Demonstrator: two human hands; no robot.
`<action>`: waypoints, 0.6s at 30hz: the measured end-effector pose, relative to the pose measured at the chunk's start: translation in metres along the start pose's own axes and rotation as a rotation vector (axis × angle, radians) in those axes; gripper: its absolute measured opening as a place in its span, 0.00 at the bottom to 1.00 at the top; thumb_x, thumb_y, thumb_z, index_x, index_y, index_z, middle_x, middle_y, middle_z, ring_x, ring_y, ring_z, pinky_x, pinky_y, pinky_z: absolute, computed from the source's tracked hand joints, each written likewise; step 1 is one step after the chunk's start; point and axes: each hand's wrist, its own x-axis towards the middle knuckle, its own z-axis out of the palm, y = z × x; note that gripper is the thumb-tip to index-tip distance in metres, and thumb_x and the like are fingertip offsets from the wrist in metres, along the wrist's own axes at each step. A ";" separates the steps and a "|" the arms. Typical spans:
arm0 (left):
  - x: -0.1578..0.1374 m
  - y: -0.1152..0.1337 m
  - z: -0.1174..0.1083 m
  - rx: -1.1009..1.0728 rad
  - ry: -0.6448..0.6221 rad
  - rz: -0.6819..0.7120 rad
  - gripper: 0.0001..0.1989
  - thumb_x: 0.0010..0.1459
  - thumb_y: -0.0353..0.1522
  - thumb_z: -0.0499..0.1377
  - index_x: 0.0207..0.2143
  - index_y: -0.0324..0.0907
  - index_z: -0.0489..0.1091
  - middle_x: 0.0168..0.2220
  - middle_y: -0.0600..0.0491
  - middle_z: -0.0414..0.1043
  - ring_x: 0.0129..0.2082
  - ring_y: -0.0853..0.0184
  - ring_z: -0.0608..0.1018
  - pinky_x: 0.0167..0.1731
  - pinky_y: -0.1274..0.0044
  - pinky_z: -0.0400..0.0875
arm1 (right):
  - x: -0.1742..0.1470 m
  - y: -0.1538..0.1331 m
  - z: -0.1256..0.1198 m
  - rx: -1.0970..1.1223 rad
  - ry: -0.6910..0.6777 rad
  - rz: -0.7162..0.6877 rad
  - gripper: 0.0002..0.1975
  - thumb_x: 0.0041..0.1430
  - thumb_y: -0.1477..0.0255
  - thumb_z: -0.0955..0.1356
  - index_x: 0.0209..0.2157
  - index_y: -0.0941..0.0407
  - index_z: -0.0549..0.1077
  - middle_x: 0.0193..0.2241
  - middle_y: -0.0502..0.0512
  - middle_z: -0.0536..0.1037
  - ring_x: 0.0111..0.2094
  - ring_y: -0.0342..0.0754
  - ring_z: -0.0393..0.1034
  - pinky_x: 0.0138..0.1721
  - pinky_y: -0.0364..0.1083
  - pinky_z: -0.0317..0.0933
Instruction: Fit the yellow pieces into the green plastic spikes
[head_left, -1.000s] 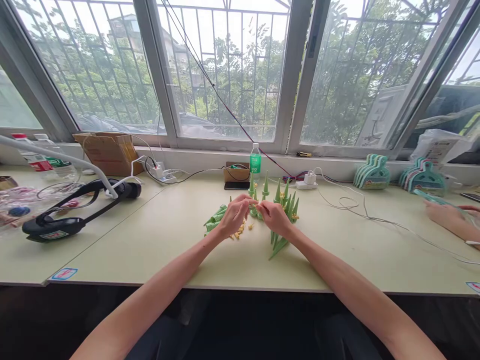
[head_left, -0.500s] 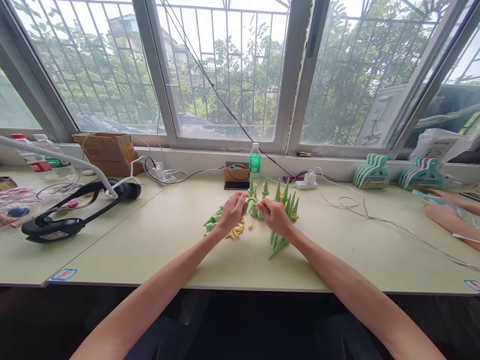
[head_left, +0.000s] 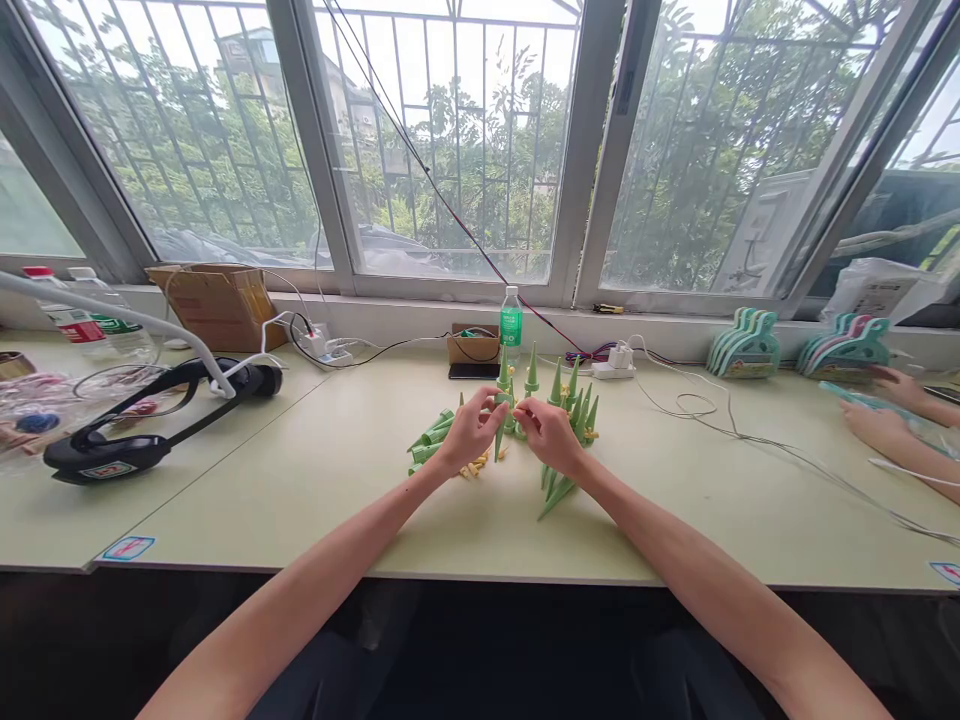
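Observation:
My left hand (head_left: 472,434) is closed on a green pointed cone (head_left: 499,438), whose tip points down. Close beside it, my right hand (head_left: 550,434) is pinched, its fingertips near the cone; whatever they hold is too small to make out. Under and beside my left hand lie several small yellow pointed pieces (head_left: 472,468). Further left is a pile of green cones (head_left: 424,446) on their sides. Behind and right of my right hand, several green cones (head_left: 581,412) stand tip up, some with yellow bits at them. More cones (head_left: 556,494) lie below my right wrist.
A green-labelled bottle (head_left: 511,325), a small cardboard box (head_left: 472,348) and a power strip (head_left: 613,369) stand at the back. A black headset-like strap device (head_left: 112,445) lies left. Cables (head_left: 731,425) cross the right side, near another person's hands (head_left: 881,425).
My left hand has turned, and the green cone in it now hangs more upright, tip down. Its fingers have spread a little. My right hand stays almost in place. The other person's hands shifted slightly.

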 end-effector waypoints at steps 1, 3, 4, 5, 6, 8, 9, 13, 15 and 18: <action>0.000 0.000 0.000 0.011 0.002 0.009 0.17 0.62 0.43 0.53 0.47 0.42 0.62 0.28 0.57 0.62 0.17 0.78 0.64 0.17 0.84 0.59 | 0.000 0.000 0.000 0.006 -0.003 0.003 0.13 0.66 0.66 0.60 0.28 0.56 0.66 0.21 0.47 0.65 0.22 0.42 0.56 0.27 0.41 0.53; 0.000 -0.001 -0.001 0.038 0.010 0.030 0.16 0.62 0.43 0.53 0.46 0.42 0.62 0.28 0.58 0.61 0.17 0.78 0.63 0.17 0.84 0.59 | 0.000 0.001 0.001 0.020 -0.010 0.008 0.13 0.66 0.67 0.60 0.29 0.56 0.65 0.21 0.47 0.65 0.22 0.41 0.56 0.27 0.41 0.53; 0.000 -0.001 -0.001 0.052 0.013 0.041 0.15 0.62 0.42 0.54 0.46 0.42 0.62 0.28 0.58 0.61 0.17 0.78 0.63 0.18 0.84 0.59 | 0.000 0.002 0.001 0.027 -0.015 0.012 0.12 0.66 0.67 0.60 0.29 0.56 0.65 0.21 0.47 0.65 0.22 0.41 0.55 0.27 0.41 0.52; 0.000 -0.002 -0.001 0.065 0.015 0.052 0.15 0.62 0.41 0.54 0.46 0.42 0.62 0.28 0.58 0.61 0.17 0.79 0.63 0.18 0.84 0.59 | -0.001 0.002 0.001 0.034 -0.020 0.017 0.12 0.66 0.67 0.61 0.29 0.56 0.65 0.20 0.47 0.64 0.21 0.41 0.55 0.27 0.41 0.52; 0.000 -0.002 -0.001 0.076 0.017 0.062 0.14 0.62 0.41 0.54 0.46 0.42 0.62 0.29 0.58 0.61 0.17 0.79 0.63 0.18 0.84 0.60 | -0.001 0.003 0.002 0.039 -0.024 0.023 0.12 0.66 0.67 0.61 0.29 0.56 0.65 0.20 0.46 0.64 0.21 0.41 0.55 0.26 0.41 0.52; 0.000 -0.003 -0.002 0.092 0.020 0.080 0.13 0.62 0.40 0.54 0.45 0.43 0.62 0.29 0.58 0.62 0.18 0.79 0.63 0.18 0.85 0.60 | -0.001 0.003 0.002 0.049 -0.028 0.031 0.12 0.66 0.66 0.61 0.29 0.56 0.65 0.20 0.46 0.63 0.21 0.40 0.54 0.26 0.41 0.52; 0.000 -0.003 -0.002 0.099 0.022 0.086 0.13 0.62 0.40 0.54 0.45 0.43 0.62 0.29 0.58 0.61 0.18 0.79 0.63 0.18 0.85 0.60 | -0.001 0.004 0.002 0.053 -0.029 0.034 0.12 0.66 0.66 0.61 0.29 0.56 0.65 0.20 0.46 0.63 0.21 0.40 0.54 0.26 0.41 0.51; -0.001 -0.002 -0.002 0.119 0.026 0.098 0.12 0.62 0.40 0.54 0.43 0.43 0.62 0.30 0.58 0.61 0.18 0.79 0.64 0.17 0.85 0.59 | -0.001 0.005 0.003 0.059 -0.031 0.043 0.12 0.66 0.66 0.61 0.29 0.56 0.65 0.20 0.46 0.63 0.21 0.40 0.54 0.25 0.41 0.51; -0.001 0.000 -0.002 0.123 0.027 0.107 0.12 0.62 0.40 0.55 0.43 0.43 0.62 0.30 0.57 0.61 0.18 0.79 0.64 0.17 0.86 0.59 | -0.001 0.005 0.003 0.058 -0.033 0.047 0.12 0.66 0.66 0.60 0.30 0.56 0.66 0.20 0.46 0.64 0.21 0.41 0.55 0.26 0.41 0.52; -0.001 0.001 -0.002 0.121 0.027 0.130 0.11 0.61 0.40 0.55 0.40 0.43 0.63 0.31 0.57 0.61 0.19 0.79 0.64 0.17 0.86 0.58 | -0.001 0.006 0.003 0.057 -0.034 0.049 0.12 0.66 0.66 0.60 0.30 0.56 0.66 0.20 0.47 0.64 0.21 0.41 0.56 0.26 0.41 0.52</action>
